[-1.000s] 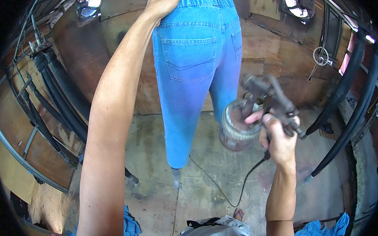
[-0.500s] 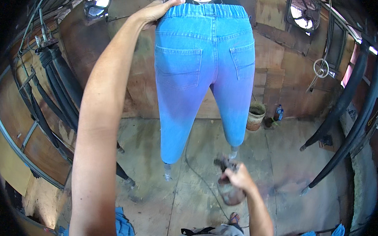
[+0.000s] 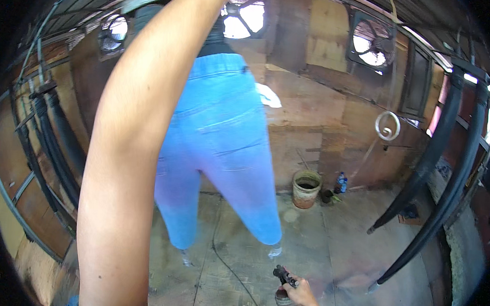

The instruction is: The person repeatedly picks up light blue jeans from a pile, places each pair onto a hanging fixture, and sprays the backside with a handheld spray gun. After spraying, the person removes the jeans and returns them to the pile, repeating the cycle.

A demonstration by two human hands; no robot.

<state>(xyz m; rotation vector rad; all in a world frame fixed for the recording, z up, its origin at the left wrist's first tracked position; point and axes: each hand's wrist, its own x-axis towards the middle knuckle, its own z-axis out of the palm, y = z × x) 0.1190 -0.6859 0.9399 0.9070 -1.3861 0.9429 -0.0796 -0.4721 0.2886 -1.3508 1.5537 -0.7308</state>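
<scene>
Blue jeans (image 3: 224, 118) with an elastic waist and a purplish patch across the seat and thighs hang on a black leg form (image 3: 212, 41), its dark legs and waist partly hidden. My left forearm (image 3: 130, 106) reaches up past them and covers their left part; the left hand lies beyond the top edge. Low in the picture, my right hand (image 3: 302, 295) is closed round a dark spray gun (image 3: 287, 276) with a cup (image 3: 288, 305) beneath it. The gun is below the jeans' right leg, apart from it, its nozzle pointing up and left.
A stained bucket (image 3: 306, 190) and blue-capped bottles (image 3: 341, 183) stand by the back wall. Black padded leg forms hang at the right (image 3: 424, 158) and left (image 3: 55, 136). A hose (image 3: 232, 264) crosses the floor. Wall fans (image 3: 372, 43) sit high up.
The jeans have turned and shifted left and lower in view. My left hand has left the waistband and gone up out of the picture. The spray gun now sits lower in view.
</scene>
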